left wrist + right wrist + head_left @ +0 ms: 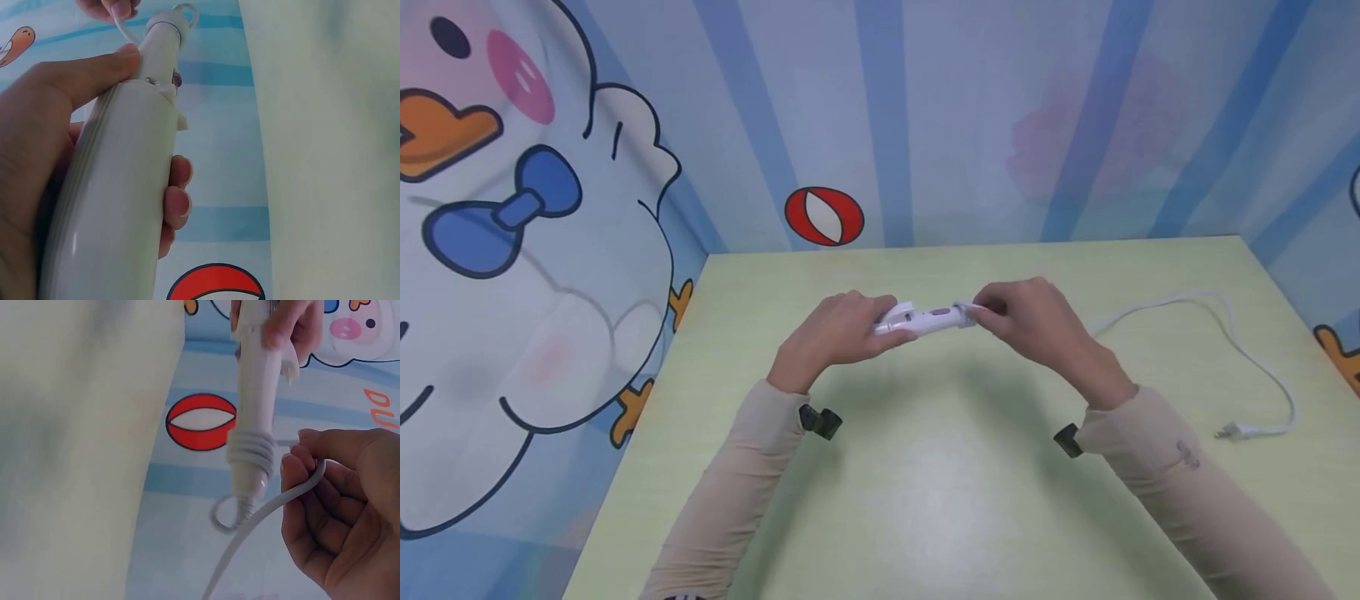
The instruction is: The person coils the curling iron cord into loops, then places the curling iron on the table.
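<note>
Your left hand [838, 332] grips a white wand-shaped appliance [931, 320] above the pale table [925, 533], while your right hand [1039, 323] pinches its white cord [1197, 295] at the far end. The cord curves across the table to your right, ending in a plug [1242, 431]. Before you, a red-and-white ball [824, 217] decorates the striped wall [970, 125].

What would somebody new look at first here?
Probably the big white cartoon duck with a blue bow tie, on the wall at the head picture's left. Next might be the red-and-white ball pictured on the wall behind the table. Then, over the table, the left hand grips a white gadget, and the right hand pinches the cord wound around its end.
</note>
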Available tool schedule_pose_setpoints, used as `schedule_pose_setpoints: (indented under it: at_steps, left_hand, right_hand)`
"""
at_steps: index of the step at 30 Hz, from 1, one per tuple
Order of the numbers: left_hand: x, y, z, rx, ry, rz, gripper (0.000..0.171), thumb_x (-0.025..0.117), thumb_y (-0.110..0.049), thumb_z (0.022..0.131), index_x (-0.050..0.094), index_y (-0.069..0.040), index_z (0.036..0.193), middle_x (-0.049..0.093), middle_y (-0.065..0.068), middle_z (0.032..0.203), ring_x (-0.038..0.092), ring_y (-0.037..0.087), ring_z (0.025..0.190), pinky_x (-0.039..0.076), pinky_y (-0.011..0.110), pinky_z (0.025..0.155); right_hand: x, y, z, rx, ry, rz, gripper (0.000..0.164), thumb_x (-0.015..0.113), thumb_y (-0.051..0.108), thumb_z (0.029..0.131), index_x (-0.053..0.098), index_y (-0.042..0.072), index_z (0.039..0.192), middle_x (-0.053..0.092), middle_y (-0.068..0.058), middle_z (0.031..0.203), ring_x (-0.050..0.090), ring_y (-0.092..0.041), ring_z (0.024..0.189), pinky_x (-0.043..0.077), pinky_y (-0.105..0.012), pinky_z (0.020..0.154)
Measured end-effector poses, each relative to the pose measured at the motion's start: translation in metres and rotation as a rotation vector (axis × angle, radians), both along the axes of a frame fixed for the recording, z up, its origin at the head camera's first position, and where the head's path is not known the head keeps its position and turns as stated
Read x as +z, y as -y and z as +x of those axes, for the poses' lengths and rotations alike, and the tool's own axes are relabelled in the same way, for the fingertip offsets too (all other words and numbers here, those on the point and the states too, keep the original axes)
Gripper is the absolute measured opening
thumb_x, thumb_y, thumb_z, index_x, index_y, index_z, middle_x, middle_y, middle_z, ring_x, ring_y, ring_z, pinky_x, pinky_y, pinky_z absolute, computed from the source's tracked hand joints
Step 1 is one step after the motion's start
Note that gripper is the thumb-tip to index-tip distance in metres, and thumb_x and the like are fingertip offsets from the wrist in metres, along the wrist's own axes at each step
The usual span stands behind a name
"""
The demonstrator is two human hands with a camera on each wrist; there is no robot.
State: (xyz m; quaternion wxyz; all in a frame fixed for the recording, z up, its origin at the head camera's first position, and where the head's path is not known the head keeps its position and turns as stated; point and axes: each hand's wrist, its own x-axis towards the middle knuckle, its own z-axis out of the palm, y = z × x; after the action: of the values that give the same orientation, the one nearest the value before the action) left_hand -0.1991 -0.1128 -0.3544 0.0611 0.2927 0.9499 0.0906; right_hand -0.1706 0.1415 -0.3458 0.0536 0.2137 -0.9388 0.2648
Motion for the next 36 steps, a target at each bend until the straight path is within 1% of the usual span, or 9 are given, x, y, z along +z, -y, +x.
schedule_pose_setpoints:
  at_steps: [5, 7, 10, 14, 20, 24, 27, 33, 36]
  left_hand:
    - [0.006, 0.005, -0.007, 0.020, 0.002, 0.060, 0.042, 0.053, -0.056, 0.085, 0.054, -0.017, 0.101, 0.053, -0.002, 0.069, 0.051, 0.014, 0.059, 0.040, 0.029, 0.055]
    - [0.009, 0.007, -0.010, 0.026, 0.011, 0.080, 0.043, 0.052, -0.057, 0.085, 0.054, -0.017, 0.101, 0.053, -0.002, 0.070, 0.051, 0.014, 0.060, 0.040, 0.029, 0.055]
    - [0.013, 0.010, -0.013, 0.028, 0.033, 0.105, 0.043, 0.052, -0.057, 0.085, 0.054, -0.018, 0.101, 0.054, -0.001, 0.071, 0.051, 0.014, 0.060, 0.040, 0.029, 0.056]
    - [0.015, 0.011, -0.014, 0.013, 0.071, 0.135, 0.044, 0.052, -0.058, 0.084, 0.055, -0.018, 0.102, 0.055, -0.002, 0.072, 0.052, 0.014, 0.061, 0.042, 0.029, 0.056]
    - [0.014, 0.010, -0.013, -0.020, 0.084, 0.184, 0.045, 0.051, -0.059, 0.084, 0.055, -0.018, 0.102, 0.056, -0.004, 0.072, 0.052, 0.013, 0.060, 0.042, 0.029, 0.055]
    - [0.014, 0.009, -0.011, -0.049, 0.079, 0.222, 0.043, 0.052, -0.057, 0.085, 0.056, -0.018, 0.102, 0.055, -0.004, 0.072, 0.052, 0.012, 0.059, 0.042, 0.029, 0.055]
    - [0.014, 0.009, -0.008, -0.063, 0.089, 0.242, 0.042, 0.052, -0.056, 0.085, 0.056, -0.018, 0.101, 0.056, -0.004, 0.073, 0.052, 0.012, 0.060, 0.043, 0.029, 0.055]
    - [0.015, 0.005, -0.003, -0.054, 0.106, 0.261, 0.039, 0.052, -0.055, 0.086, 0.054, -0.019, 0.098, 0.056, -0.005, 0.074, 0.053, 0.012, 0.062, 0.043, 0.029, 0.056]
    - [0.015, 0.003, -0.002, -0.060, 0.106, 0.261, 0.038, 0.051, -0.056, 0.086, 0.054, -0.019, 0.097, 0.056, -0.005, 0.073, 0.053, 0.012, 0.061, 0.043, 0.029, 0.056]
  right_hand:
    - [-0.009, 0.005, 0.008, -0.035, 0.154, -0.145, 0.021, 0.060, 0.029, 0.089, 0.067, 0.011, 0.098, 0.067, 0.001, 0.078, 0.057, -0.012, 0.062, 0.041, -0.031, 0.054]
    - [-0.014, 0.005, 0.009, -0.030, 0.184, -0.205, 0.022, 0.059, 0.029, 0.090, 0.066, 0.011, 0.100, 0.068, 0.000, 0.082, 0.061, -0.013, 0.069, 0.042, -0.032, 0.057]
    - [-0.024, 0.004, 0.008, -0.004, 0.213, -0.304, 0.022, 0.059, 0.028, 0.090, 0.067, 0.011, 0.102, 0.069, -0.001, 0.089, 0.065, -0.017, 0.081, 0.048, -0.035, 0.068]
    - [-0.043, 0.001, 0.007, 0.027, 0.242, -0.388, 0.026, 0.059, 0.030, 0.090, 0.068, 0.011, 0.106, 0.069, -0.003, 0.098, 0.064, -0.019, 0.095, 0.049, -0.040, 0.082]
    - [-0.063, 0.000, 0.006, 0.069, 0.209, -0.413, 0.026, 0.059, 0.029, 0.089, 0.069, 0.013, 0.107, 0.068, -0.002, 0.103, 0.061, -0.017, 0.104, 0.048, -0.040, 0.084]
    - [-0.069, -0.001, 0.003, 0.078, 0.162, -0.388, 0.023, 0.060, 0.025, 0.089, 0.069, 0.013, 0.107, 0.069, 0.000, 0.102, 0.062, -0.015, 0.101, 0.049, -0.038, 0.082]
    - [-0.073, -0.003, -0.002, 0.079, 0.161, -0.395, 0.021, 0.061, 0.023, 0.089, 0.070, 0.012, 0.104, 0.069, 0.000, 0.100, 0.064, -0.015, 0.098, 0.050, -0.037, 0.080]
    - [-0.077, -0.006, -0.006, 0.084, 0.217, -0.420, 0.020, 0.062, 0.024, 0.088, 0.072, 0.013, 0.101, 0.070, 0.000, 0.099, 0.064, -0.014, 0.097, 0.049, -0.037, 0.082]
    - [-0.077, -0.005, -0.005, 0.092, 0.192, -0.396, 0.018, 0.063, 0.024, 0.088, 0.072, 0.014, 0.100, 0.070, 0.002, 0.097, 0.065, -0.014, 0.095, 0.050, -0.037, 0.080]
